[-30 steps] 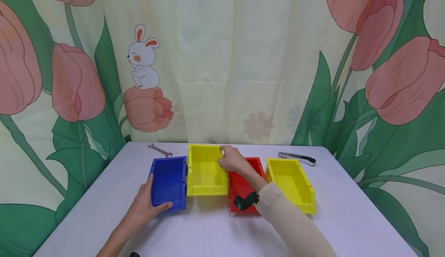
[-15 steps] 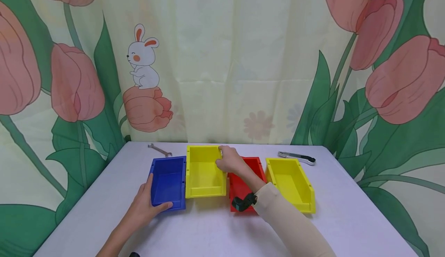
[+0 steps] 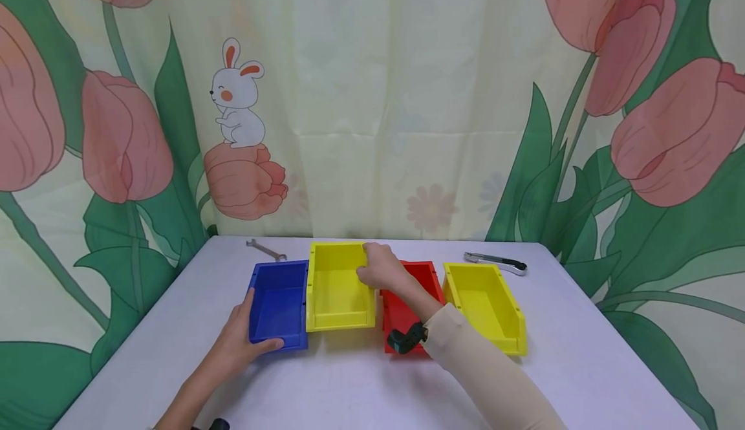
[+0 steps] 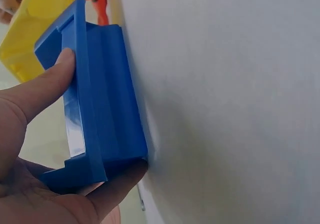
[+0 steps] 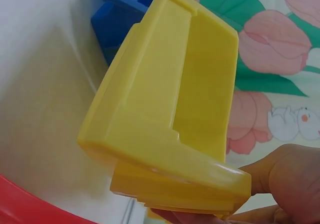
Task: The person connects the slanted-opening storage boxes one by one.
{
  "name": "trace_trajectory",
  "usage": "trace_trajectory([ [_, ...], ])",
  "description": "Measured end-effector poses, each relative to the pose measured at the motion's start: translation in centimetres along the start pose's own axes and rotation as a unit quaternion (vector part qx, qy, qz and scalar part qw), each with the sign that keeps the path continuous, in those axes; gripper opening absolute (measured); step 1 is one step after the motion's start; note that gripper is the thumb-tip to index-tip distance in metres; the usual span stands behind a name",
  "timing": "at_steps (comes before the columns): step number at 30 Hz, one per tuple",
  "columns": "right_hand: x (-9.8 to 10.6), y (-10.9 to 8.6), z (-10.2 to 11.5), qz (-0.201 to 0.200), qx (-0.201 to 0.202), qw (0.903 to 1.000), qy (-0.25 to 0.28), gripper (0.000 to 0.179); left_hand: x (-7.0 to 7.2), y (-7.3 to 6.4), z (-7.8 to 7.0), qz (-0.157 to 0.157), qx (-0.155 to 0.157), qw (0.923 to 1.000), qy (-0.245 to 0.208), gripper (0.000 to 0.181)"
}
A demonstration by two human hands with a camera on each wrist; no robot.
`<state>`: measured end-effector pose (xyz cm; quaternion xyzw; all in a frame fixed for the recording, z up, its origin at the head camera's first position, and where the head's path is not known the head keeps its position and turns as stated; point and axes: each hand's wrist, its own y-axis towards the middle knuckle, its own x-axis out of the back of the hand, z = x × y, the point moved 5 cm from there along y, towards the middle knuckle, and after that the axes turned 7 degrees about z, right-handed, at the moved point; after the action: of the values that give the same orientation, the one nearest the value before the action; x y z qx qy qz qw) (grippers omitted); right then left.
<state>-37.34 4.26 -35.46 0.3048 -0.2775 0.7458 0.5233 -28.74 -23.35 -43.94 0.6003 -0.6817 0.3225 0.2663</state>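
In the head view my left hand [image 3: 237, 334] grips the near left corner of a blue storage bin [image 3: 278, 310]. The left wrist view shows its thumb [image 4: 62, 66] over the front lip and fingers under the bin's edge. A yellow storage bin [image 3: 339, 281] is held by my right hand [image 3: 381, 268], which pinches the right wall near the back. This yellow bin appears raised and slightly tilted, its left side right at the blue bin's right wall. From the right wrist view, the yellow bin's front [image 5: 150, 89] fills the middle, with the blue bin [image 5: 112, 26] behind.
A red bin [image 3: 398, 317], partly hidden by my right forearm, stands right of the held yellow one. Further right is a second yellow bin [image 3: 480, 301]. An open-ended wrench [image 3: 266, 249] lies back left, and a metal tool with black handle parts [image 3: 496, 262] lies back right.
The held yellow bin has shifted slightly left, closing up against the blue bin, and my right hand moved with it. The left hand keeps its grip on the blue bin.
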Motion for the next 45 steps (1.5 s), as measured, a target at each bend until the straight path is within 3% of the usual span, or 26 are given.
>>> trace_trajectory([
  [9, -0.2, -0.3, 0.8, 0.002, 0.0, 0.999, -0.045, 0.035, 0.5, 0.9, 0.9, 0.013, -0.003, 0.9999, -0.009, 0.135],
  [26, -1.1, -1.1, 1.2, -0.039, -0.022, 0.9939, -0.101, 0.052, 1.3, 1.6, 1.4, 0.028, -0.016, 0.9995, -0.002, 0.136],
  [29, -1.2, -1.2, 1.8, -0.054, -0.008, 0.9882, -0.143, 0.056, 1.3, 1.7, 1.5, 0.025, -0.014, 0.9996, 0.0, 0.137],
  [32, -1.5, -0.9, 2.8, -0.063, 0.032, 0.9796, -0.188, 0.063, 1.3, 1.7, 1.6, 0.021, -0.014, 0.9997, 0.003, 0.137],
  [35, -2.2, -0.7, 3.7, -0.041, 0.079, 0.9756, -0.201, 0.065, 1.2, 1.7, 1.6, 0.021, -0.012, 0.9997, 0.005, 0.136],
  [39, -3.4, -0.5, 4.8, 0.029, 0.127, 0.9721, -0.195, 0.067, 1.2, 1.7, 1.6, 0.023, -0.01, 0.9997, 0.009, 0.135],
  [42, -4.3, -0.5, 5.3, 0.076, 0.152, 0.9669, -0.191, 0.069, 1.2, 1.6, 1.6, 0.021, -0.009, 0.9997, 0.013, 0.135],
  [45, -4.8, -0.4, 5.5, 0.097, 0.162, 0.963, -0.193, 0.069, 1.3, 1.5, 1.5, 0.02, -0.011, 0.9996, 0.016, 0.134],
])
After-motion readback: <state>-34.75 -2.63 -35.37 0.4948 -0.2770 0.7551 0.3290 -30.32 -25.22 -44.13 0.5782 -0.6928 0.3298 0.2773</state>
